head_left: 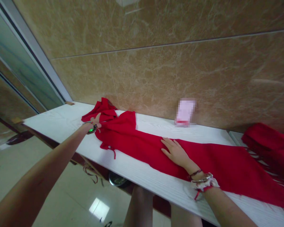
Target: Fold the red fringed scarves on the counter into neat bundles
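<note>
Working below a wall of brown marbled tiles [156, 72], at a long white wood-grain table [50, 118]. Have a long strip of red cloth [142, 143] lying lengthwise on this table, flat toward the right and bunched at the left end. Can see also a heaped red cloth [269, 142] at the far right, near the flat end. Resting the right hand [176, 153] upon the middle of the strip, palm down, with fingers slightly spread. Having the left hand [96, 120] set on the bunched end; cannot tell, with fingers mostly hidden, whether pinching the fabric. Can see a pale pink rectangular object [186, 110], pixelated, at the table's back edge. Wearing a silver metal bangle [203, 178] at the right wrist.
</note>
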`<state>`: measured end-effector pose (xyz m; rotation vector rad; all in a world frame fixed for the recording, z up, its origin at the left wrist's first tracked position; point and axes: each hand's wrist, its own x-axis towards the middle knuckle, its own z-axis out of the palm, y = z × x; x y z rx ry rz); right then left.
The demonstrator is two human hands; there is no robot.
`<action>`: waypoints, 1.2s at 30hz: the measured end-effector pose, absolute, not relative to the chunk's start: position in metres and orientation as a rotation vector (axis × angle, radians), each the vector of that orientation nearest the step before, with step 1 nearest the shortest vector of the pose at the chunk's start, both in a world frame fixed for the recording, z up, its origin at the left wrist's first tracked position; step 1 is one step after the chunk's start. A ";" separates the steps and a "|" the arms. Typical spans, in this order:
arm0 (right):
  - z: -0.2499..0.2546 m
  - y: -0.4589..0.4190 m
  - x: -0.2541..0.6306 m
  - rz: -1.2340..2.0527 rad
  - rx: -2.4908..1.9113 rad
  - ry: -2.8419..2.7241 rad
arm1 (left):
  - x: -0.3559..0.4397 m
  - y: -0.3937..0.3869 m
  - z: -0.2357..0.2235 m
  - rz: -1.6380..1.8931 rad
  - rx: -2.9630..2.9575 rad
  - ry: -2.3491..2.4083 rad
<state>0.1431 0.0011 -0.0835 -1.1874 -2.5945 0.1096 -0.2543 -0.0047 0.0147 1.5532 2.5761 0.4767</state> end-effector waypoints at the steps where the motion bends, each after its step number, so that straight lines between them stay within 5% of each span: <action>1: -0.084 0.002 0.143 0.114 -1.187 -2.595 | -0.248 -0.003 0.015 0.429 1.627 2.558; 9: -0.084 0.002 0.144 0.147 -1.154 -2.597 | -0.162 0.009 -0.015 -0.207 2.577 1.630; 12: -0.081 0.001 0.144 0.170 -1.164 -2.600 | -0.148 0.015 -0.027 -0.325 2.642 1.626; 19: -0.082 0.001 0.145 0.188 -1.130 -2.565 | -0.138 0.018 -0.005 -0.057 2.732 1.889; 26: -0.083 0.002 0.145 0.191 -1.036 -2.476 | -0.077 -0.050 -0.035 -0.142 3.012 1.199; 36: -0.076 -0.002 0.151 0.376 -0.929 -2.361 | -0.045 -0.047 -0.045 -0.112 3.005 1.480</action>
